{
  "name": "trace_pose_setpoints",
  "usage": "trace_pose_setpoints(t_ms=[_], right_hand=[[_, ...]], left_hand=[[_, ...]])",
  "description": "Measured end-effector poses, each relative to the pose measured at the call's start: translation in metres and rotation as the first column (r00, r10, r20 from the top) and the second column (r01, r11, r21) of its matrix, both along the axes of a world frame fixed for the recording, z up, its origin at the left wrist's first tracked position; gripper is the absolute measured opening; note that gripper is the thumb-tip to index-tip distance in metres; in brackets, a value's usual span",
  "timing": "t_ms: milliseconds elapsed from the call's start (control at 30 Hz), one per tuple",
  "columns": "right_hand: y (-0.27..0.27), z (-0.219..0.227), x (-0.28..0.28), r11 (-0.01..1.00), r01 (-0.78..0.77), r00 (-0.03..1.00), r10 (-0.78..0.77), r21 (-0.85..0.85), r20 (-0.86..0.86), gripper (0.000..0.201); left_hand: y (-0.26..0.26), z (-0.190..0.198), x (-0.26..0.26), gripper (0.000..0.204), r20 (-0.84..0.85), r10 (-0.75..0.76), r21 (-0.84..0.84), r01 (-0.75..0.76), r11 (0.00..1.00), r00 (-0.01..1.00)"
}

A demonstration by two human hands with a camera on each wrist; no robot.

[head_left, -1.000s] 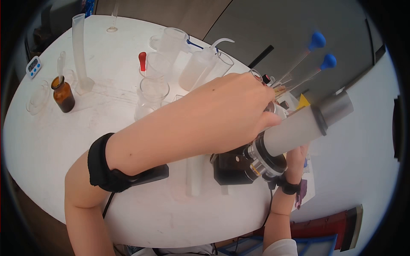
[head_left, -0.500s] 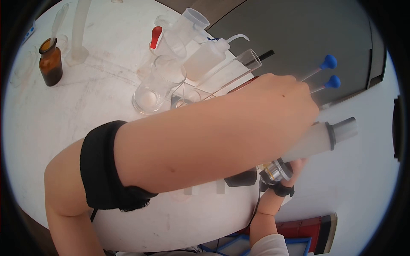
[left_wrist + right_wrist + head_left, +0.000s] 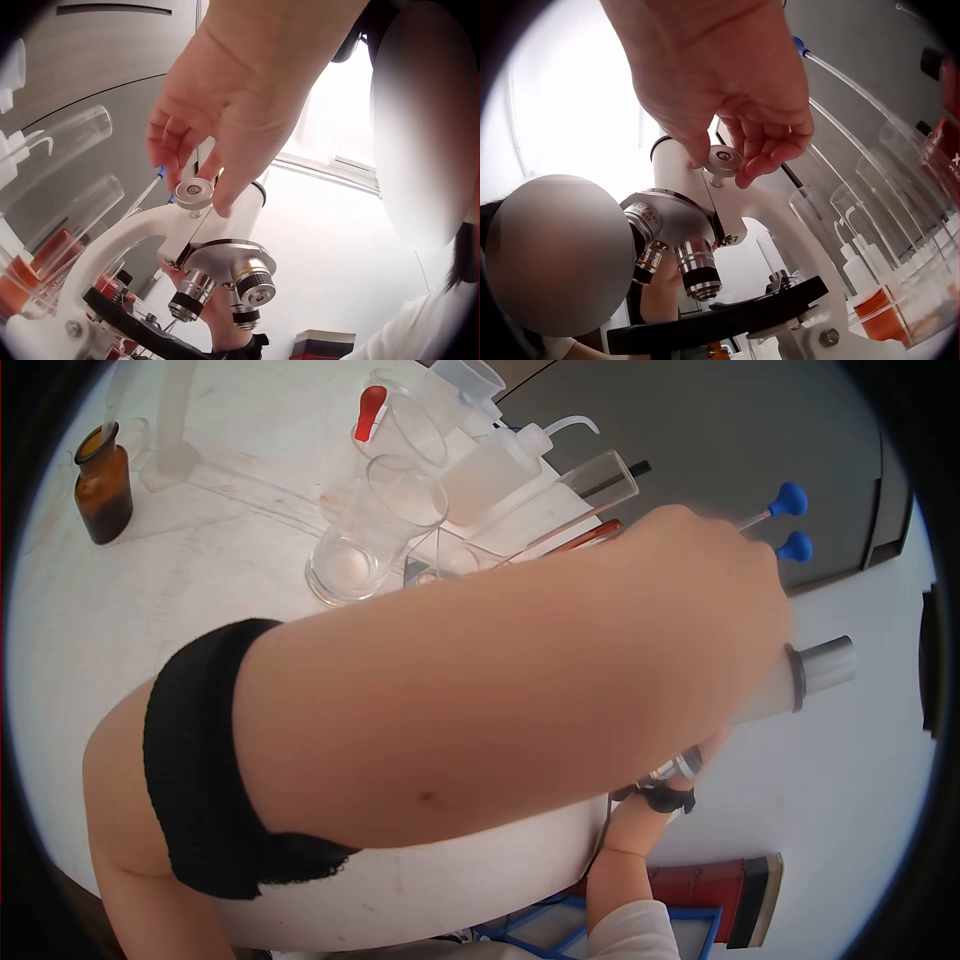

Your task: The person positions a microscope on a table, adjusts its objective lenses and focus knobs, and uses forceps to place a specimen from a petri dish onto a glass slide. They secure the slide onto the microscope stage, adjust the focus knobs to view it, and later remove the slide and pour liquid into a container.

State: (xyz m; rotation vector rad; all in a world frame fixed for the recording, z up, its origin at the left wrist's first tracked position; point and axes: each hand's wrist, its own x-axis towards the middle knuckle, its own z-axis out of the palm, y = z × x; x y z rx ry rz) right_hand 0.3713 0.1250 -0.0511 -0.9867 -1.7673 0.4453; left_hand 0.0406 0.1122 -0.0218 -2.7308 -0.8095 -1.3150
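Observation:
A microscope with a pale tube [image 3: 772, 692] and silver eyepiece is mostly hidden behind my left hand [image 3: 705, 585] and forearm in the head view. The left wrist view shows my left hand [image 3: 229, 105] pinching a round knob [image 3: 195, 192] on one side of the microscope's arm [image 3: 124, 232]. On the opposite side, my right hand [image 3: 731, 94] has thumb and fingers around a matching knob [image 3: 724, 157]. Below the knobs are silver objectives [image 3: 698, 270] and a black stage [image 3: 720, 321]. The head view shows only a sliver of my right hand [image 3: 712, 743].
An amber bottle [image 3: 103, 495] stands at the left. Beakers, a conical flask [image 3: 345, 565], a white wash bottle [image 3: 495, 475] and a glass cylinder [image 3: 605, 480] stand beyond my forearm. Blue-bulbed droppers [image 3: 790, 499] rise past my left hand. A red dropper bulb [image 3: 370, 412] shows behind.
The head view has shifted, and my left forearm fills more of it, with the hand further right over the microscope. Less of the tube, objectives and right hand shows than before.

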Motion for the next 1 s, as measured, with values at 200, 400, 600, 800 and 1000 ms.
trace_pose_setpoints(t_ms=[200,400,600,800,1000], right_hand=[[-0.003,-0.004,0.007,1.000,0.000,1.000,0.000,-0.021,0.015,0.037],[-0.015,-0.006,0.017,0.999,0.019,0.999,-0.018,-0.044,0.036,0.036],[-0.021,-0.002,0.022,0.999,0.027,0.998,-0.025,-0.036,0.053,0.036],[-0.016,-0.006,0.020,0.999,-0.008,0.998,0.012,-0.052,0.067,0.035],[-0.015,-0.004,0.020,0.998,-0.031,0.997,0.035,-0.051,0.069,0.034]], left_hand=[[0.004,-0.018,0.009,0.018,0.346,0.068,0.135,-0.122,0.983,0.936],[0.007,-0.005,0.003,0.020,0.046,0.025,-0.045,-0.023,0.999,0.999],[0.010,-0.005,0.007,0.020,0.079,0.019,-0.025,-0.017,1.000,0.997],[0.010,-0.014,0.002,0.020,0.109,0.057,-0.030,-0.055,0.998,0.992],[0.012,-0.016,0.000,0.020,0.129,0.081,-0.018,-0.080,0.997,0.988]])
